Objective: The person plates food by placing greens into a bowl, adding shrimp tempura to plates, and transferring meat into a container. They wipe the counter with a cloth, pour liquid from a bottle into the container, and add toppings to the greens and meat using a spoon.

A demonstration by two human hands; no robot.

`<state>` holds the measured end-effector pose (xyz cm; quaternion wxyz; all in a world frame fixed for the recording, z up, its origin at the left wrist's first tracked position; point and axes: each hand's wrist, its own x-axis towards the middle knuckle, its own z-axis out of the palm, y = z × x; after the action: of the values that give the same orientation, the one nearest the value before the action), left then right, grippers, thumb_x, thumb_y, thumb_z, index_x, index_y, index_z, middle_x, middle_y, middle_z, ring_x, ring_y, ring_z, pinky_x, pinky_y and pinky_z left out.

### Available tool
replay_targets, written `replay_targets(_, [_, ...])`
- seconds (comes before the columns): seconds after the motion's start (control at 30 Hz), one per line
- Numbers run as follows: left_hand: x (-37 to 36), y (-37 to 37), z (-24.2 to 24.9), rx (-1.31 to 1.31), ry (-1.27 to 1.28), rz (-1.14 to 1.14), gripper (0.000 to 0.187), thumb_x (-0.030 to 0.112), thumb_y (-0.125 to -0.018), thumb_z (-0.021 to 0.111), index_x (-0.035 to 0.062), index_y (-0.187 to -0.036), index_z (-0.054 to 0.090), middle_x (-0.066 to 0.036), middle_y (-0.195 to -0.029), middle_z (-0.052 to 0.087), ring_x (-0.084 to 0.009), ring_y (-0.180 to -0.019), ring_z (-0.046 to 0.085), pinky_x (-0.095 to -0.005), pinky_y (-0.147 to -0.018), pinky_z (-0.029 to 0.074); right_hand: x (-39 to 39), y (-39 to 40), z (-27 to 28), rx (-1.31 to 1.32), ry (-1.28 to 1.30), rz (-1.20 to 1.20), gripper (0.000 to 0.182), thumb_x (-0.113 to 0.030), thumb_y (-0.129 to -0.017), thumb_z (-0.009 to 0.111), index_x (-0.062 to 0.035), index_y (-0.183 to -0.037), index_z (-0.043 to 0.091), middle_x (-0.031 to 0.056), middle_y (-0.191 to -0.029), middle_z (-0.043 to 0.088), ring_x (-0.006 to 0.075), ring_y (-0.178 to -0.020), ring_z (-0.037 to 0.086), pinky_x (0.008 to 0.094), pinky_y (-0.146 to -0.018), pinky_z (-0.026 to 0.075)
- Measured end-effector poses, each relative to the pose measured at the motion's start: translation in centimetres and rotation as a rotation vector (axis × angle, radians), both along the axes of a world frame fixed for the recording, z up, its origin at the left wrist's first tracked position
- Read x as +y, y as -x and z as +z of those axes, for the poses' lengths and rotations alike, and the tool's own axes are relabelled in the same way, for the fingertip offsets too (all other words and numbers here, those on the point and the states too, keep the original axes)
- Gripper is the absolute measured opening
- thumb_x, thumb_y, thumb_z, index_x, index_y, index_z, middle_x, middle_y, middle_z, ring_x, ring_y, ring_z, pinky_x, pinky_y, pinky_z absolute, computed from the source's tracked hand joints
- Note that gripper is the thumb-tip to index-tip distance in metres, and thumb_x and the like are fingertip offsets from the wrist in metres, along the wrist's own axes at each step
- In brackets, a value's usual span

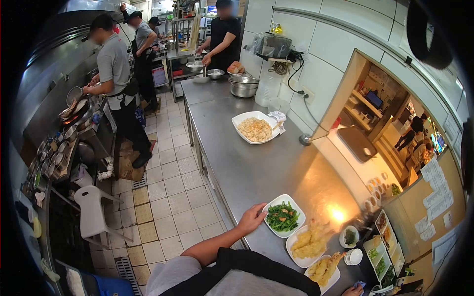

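Note:
My left hand (252,219) is at the left edge of a square white plate of green vegetables (283,217), its fingers touching the rim. Beside that plate lie two white plates of fried food, one in the middle (309,241) and one nearer me (324,271). At the bottom edge, my right hand (353,290) shows only in part, next to a blue cloth (359,284); its grip is unclear. A white bowl of rice (255,128) sits farther up the steel counter (224,143).
Several co-workers stand at the back and left, one by the stove (114,64). A white stool (94,212) is on the tiled floor. Garnish trays (380,256) and a small bowl (349,237) line the right side. Metal bowls (244,88) stand at the far end.

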<state>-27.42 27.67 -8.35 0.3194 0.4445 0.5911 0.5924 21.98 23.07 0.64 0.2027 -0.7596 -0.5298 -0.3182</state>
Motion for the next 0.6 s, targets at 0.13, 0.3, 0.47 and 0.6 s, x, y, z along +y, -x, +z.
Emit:
replay_targets(0.13, [-0.1, 0.0, -0.2, 0.032, -0.001, -0.001, 0.039, 0.021, -0.092, 0.056, 0.0013, -0.125, 0.051, -0.014, -0.104, 0.059, -0.0162, -0.066, 0.06, -0.0297, -0.064, 0.049, -0.2, 0.0, 0.1, -0.008, 0.017, 0.004, 0.015, -0.029, -0.084, 0.055, -0.0146, -0.086, 0.057, 0.0148, -0.071, 0.058, 0.0361, -0.067, 0.056, 0.0493, -0.065, 0.042])
replay_targets(0.3, [-0.2, 0.0, 0.5, 0.026, 0.006, -0.001, 0.038, 0.02, -0.092, 0.056, 0.001, -0.125, 0.051, -0.014, -0.104, 0.058, -0.016, -0.066, 0.06, -0.0296, -0.065, 0.05, -0.2, 1.0, 1.3, 0.023, -0.002, 0.027, 0.01, -0.025, -0.082, 0.057, -0.0152, -0.083, 0.057, 0.0144, -0.069, 0.057, 0.035, -0.069, 0.056, 0.0502, -0.067, 0.042])
replay_targets(0.47, [-0.2, -0.1, 0.2, -0.008, -0.009, -0.006, 0.039, 0.02, -0.091, 0.057, 0.0008, -0.125, 0.051, -0.014, -0.105, 0.059, -0.0157, -0.068, 0.06, -0.0289, -0.066, 0.05, 0.1, 0.0, 0.4, 0.083, 0.052, -0.025, 0.008, -0.023, -0.081, 0.058, -0.015, -0.077, 0.056, 0.0127, -0.068, 0.057, 0.0336, -0.063, 0.058, 0.048, -0.063, 0.045])
replay_targets(0.6, [-0.2, 0.0, 0.1, 0.041, -0.004, 0.001, 0.039, 0.02, -0.091, 0.058, 0.0013, -0.125, 0.051, -0.014, -0.105, 0.059, -0.016, -0.069, 0.061, -0.0289, -0.066, 0.05, 0.4, -0.9, -0.2, 0.025, 0.064, -0.006, 0.009, -0.023, -0.081, 0.059, -0.015, -0.079, 0.057, 0.0118, -0.068, 0.058, 0.0332, -0.061, 0.057, 0.0463, -0.059, 0.046])
